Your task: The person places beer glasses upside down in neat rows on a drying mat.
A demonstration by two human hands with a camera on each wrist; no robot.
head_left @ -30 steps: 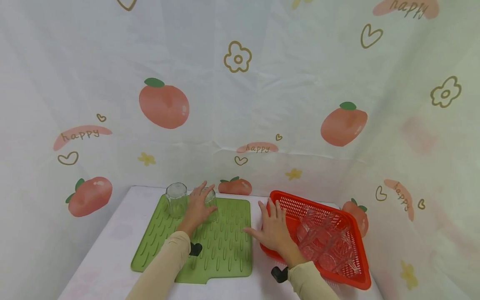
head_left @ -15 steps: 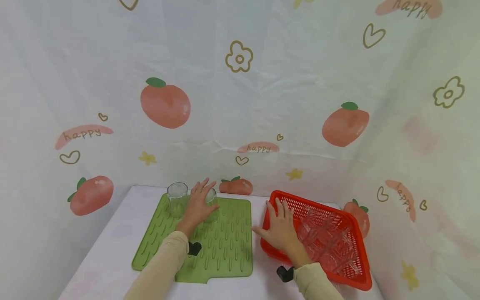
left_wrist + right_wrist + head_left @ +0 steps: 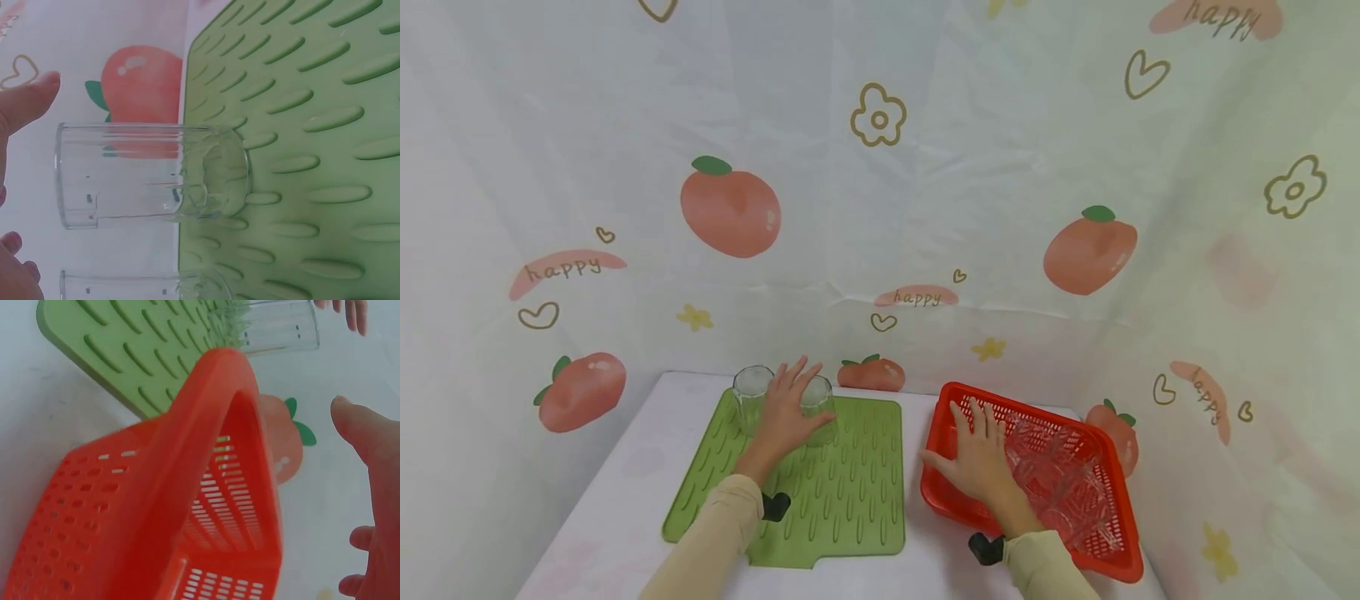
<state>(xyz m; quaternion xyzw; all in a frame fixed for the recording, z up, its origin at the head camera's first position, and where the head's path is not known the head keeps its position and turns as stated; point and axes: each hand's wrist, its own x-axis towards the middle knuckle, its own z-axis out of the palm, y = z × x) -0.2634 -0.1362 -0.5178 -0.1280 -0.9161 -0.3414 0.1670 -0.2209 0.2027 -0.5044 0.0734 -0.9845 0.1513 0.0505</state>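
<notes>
My left hand (image 3: pixel 781 421), fingers spread, is over the back of a green drying mat (image 3: pixel 861 492). It partly overlaps two clear drinking glasses standing upright there, the left glass (image 3: pixel 748 402) and the right glass (image 3: pixel 822 410). The left wrist view has the thumb (image 3: pixel 31 100) apart from the nearer glass (image 3: pixel 144 175), and nothing is gripped. My right hand (image 3: pixel 981 465) reaches over the left side of a red plastic basket (image 3: pixel 1131 537), its fingers spread and holding nothing. Several clear glasses (image 3: pixel 1060 483) lie in that basket.
The mat and basket share a table (image 3: pixel 617 475) with a pale cloth, the basket to the mat's right. A white curtain (image 3: pixel 827 192) printed with fruit and flowers hangs behind and at both sides. The basket's raised rim (image 3: pixel 206 419) stands close below my right wrist.
My left hand has drawn a little left, uncovering more of the right glass. My right hand has moved right, from the basket's left rim to over its inside. The glasses stay put.
</notes>
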